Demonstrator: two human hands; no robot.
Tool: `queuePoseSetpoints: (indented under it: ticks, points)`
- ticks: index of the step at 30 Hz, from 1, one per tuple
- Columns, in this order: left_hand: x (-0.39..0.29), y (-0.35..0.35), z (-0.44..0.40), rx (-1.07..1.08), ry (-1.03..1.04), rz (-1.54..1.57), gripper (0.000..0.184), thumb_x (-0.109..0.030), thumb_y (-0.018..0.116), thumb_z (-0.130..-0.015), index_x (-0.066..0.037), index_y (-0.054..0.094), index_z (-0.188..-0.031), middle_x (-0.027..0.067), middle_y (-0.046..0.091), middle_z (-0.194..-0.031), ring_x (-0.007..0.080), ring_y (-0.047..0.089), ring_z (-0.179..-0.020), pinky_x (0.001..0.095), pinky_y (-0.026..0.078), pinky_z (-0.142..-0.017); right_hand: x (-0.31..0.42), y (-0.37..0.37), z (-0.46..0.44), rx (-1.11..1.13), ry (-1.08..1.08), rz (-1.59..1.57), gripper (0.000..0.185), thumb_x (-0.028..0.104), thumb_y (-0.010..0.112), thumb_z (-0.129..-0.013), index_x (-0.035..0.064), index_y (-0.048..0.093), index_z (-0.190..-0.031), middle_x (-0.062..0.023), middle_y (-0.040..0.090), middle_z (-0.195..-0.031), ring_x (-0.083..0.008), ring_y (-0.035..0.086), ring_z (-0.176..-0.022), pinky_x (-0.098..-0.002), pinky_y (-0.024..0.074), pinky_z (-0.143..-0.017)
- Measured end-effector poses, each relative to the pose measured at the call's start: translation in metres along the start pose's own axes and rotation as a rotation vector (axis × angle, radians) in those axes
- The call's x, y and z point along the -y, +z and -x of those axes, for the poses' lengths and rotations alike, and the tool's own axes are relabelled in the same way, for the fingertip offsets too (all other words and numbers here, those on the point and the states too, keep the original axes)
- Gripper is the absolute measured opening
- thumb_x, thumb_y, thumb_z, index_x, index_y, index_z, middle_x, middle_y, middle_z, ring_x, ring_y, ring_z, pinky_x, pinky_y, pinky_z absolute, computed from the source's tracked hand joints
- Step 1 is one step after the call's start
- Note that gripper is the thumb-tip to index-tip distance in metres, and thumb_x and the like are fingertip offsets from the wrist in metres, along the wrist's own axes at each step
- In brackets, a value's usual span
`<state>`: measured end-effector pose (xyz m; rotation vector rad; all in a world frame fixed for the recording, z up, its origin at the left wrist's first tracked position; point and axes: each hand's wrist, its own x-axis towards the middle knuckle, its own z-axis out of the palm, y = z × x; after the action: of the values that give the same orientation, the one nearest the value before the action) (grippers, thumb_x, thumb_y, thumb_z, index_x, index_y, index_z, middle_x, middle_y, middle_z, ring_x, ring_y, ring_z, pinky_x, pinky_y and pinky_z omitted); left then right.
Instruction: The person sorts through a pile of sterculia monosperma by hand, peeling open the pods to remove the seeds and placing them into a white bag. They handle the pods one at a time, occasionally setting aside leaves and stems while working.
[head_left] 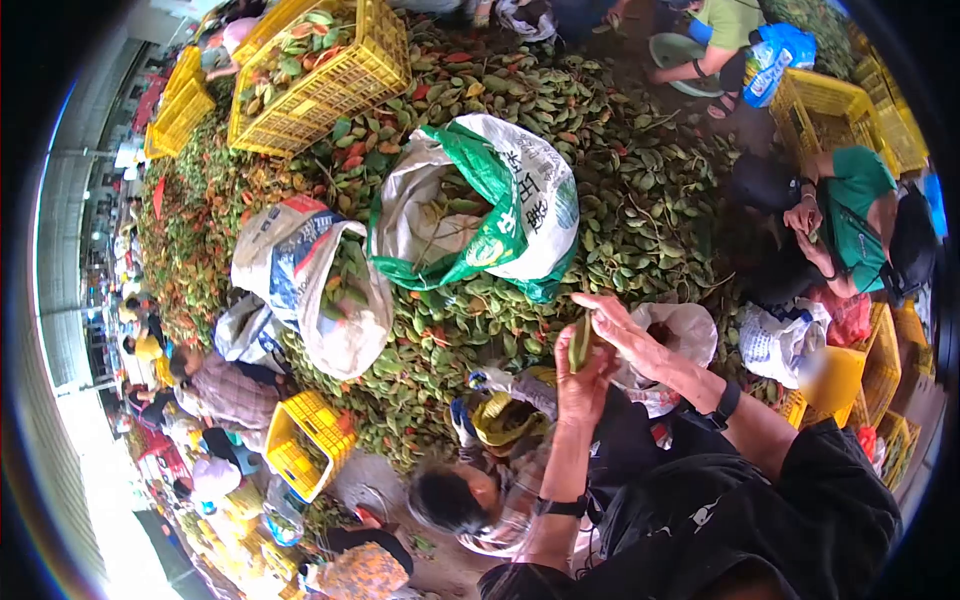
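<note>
My left hand [585, 385], with a dark band at its wrist, is raised and closed around an elongated green pod-like piece [580, 345] that points upward. Right beside it is my right hand [628, 332], its fingers stretched out and nearly flat; a dark watch is on that wrist. Whether the right hand touches the green piece, I cannot tell. Beyond both hands spreads a large heap of similar green and reddish pieces [640, 210]. An open white and green sack [540, 190] stands on the heap, with some pieces and stems inside.
Another white and blue sack [345, 320] lies left of the first. Yellow crates stand at the upper left [330, 90], lower left [310, 440] and right [825, 105]. A person in green [865, 220] sits at the right; another person [470, 500] is close by my left arm.
</note>
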<state>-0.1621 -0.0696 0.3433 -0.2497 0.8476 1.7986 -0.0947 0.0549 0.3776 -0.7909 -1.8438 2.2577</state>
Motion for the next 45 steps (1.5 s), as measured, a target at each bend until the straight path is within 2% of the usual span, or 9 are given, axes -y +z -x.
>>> queuePoseSetpoints:
  ticks: [12, 14, 18, 21, 25, 28, 33, 40, 45]
  points:
    - [-0.246, -0.134, -0.264, -0.093, 0.434, -1.088, 0.084, -0.001, 0.064, -0.082, -0.011, 0.011, -0.146, 0.0234, 0.034, -0.138, 0.0347, 0.054, -0.110, 0.0443, 0.049, -0.096, -0.102, -0.021, 0.054, -0.177, 0.352, -0.091, 0.049, 0.035, 0.053, -0.094, 0.0026, 0.047, -0.130, -0.0141, 0.054, -0.122, -0.0211, 0.053, -0.111, -0.0346, 0.0422, -0.094]
    - [-0.212, -0.016, -0.211, -0.472, 0.784, -1.493, 0.073, -0.001, 0.060, -0.085, -0.008, 0.018, -0.144, 0.0234, 0.036, -0.138, 0.0338, 0.052, -0.113, 0.0433, 0.047, -0.098, -0.146, -0.044, 0.081, -0.206, 0.398, 0.048, 0.049, 0.035, 0.055, -0.093, 0.0007, 0.048, -0.128, -0.0176, 0.057, -0.117, -0.0224, 0.057, -0.105, -0.0351, 0.0449, -0.090]
    - [-0.103, -0.008, -0.157, -0.121, 1.107, -1.597, 0.022, -0.001, 0.055, -0.087, 0.000, 0.059, -0.109, 0.0157, 0.063, -0.099, 0.0235, 0.061, -0.089, 0.0354, 0.053, -0.079, -0.237, -0.100, 0.119, -0.535, 0.782, 0.159, 0.059, 0.039, 0.067, -0.081, 0.0001, 0.052, -0.123, -0.0226, 0.061, -0.105, -0.0321, 0.060, -0.099, -0.0429, 0.0468, -0.087]
    - [0.063, -0.055, -0.146, -0.004, 0.547, -1.283, 0.020, -0.006, 0.057, -0.088, -0.004, 0.064, -0.107, 0.0122, 0.067, -0.090, 0.0205, 0.065, -0.079, 0.0337, 0.055, -0.073, -0.322, -0.146, 0.140, -0.782, 0.819, 0.552, 0.078, 0.043, 0.072, -0.072, 0.0001, 0.041, -0.129, -0.0254, 0.060, -0.106, -0.0373, 0.057, -0.105, -0.0434, 0.0451, -0.092]
    - [0.213, -0.169, -0.182, -0.082, -0.247, -1.880, 0.092, -0.032, 0.072, -0.078, -0.011, 0.015, -0.147, 0.0262, 0.033, -0.138, 0.0409, 0.039, -0.124, 0.0469, 0.032, -0.104, -0.437, -0.190, 0.154, -0.864, 1.070, 0.594, 0.101, 0.048, 0.074, -0.066, 0.0026, 0.022, -0.139, -0.0271, 0.058, -0.113, -0.0366, 0.057, -0.107, -0.0403, 0.0454, -0.093]
    - [0.292, -0.273, -0.198, -0.111, -0.412, -1.859, 0.116, -0.038, 0.078, -0.070, -0.009, -0.003, -0.147, 0.0292, 0.029, -0.140, 0.0451, 0.033, -0.128, 0.0480, 0.030, -0.105, -0.503, -0.198, 0.171, -0.788, 1.023, 0.234, 0.079, 0.043, 0.072, -0.069, 0.0002, 0.043, -0.129, -0.0269, 0.062, -0.101, -0.0369, 0.062, -0.097, -0.0415, 0.0490, -0.085]
    - [0.349, -0.276, -0.138, -0.061, -0.407, -1.645, 0.036, -0.019, 0.060, -0.083, 0.008, 0.058, -0.106, 0.0262, 0.063, -0.099, 0.0400, 0.061, -0.095, 0.0431, 0.044, -0.085, -0.480, -0.221, 0.231, -0.468, 0.896, 0.222, 0.031, 0.025, 0.063, -0.074, -0.0040, 0.065, -0.085, -0.0223, 0.064, -0.073, -0.0317, 0.067, -0.077, -0.0421, 0.0496, -0.069]
    - [0.359, -0.144, 0.017, 0.469, -0.729, -1.306, 0.032, -0.017, 0.059, -0.085, 0.003, 0.058, -0.110, 0.0221, 0.063, -0.104, 0.0361, 0.060, -0.101, 0.0409, 0.045, -0.086, -0.306, -0.283, 0.334, -0.412, 0.997, 0.156, 0.028, 0.019, 0.063, -0.085, 0.0021, 0.061, -0.108, -0.0044, 0.065, -0.090, -0.0134, 0.059, -0.083, -0.0312, 0.0480, -0.076]
    - [0.337, -0.117, 0.055, 0.253, -0.795, -0.954, 0.030, -0.008, 0.058, -0.085, 0.003, 0.059, -0.113, 0.0059, 0.063, -0.104, 0.0141, 0.057, -0.094, 0.0302, 0.045, -0.085, -0.238, -0.255, 0.322, -0.237, 1.050, -0.055, 0.034, 0.016, 0.064, -0.087, 0.0040, 0.057, -0.118, -0.0014, 0.063, -0.096, -0.0115, 0.056, -0.090, -0.0303, 0.0461, -0.081]
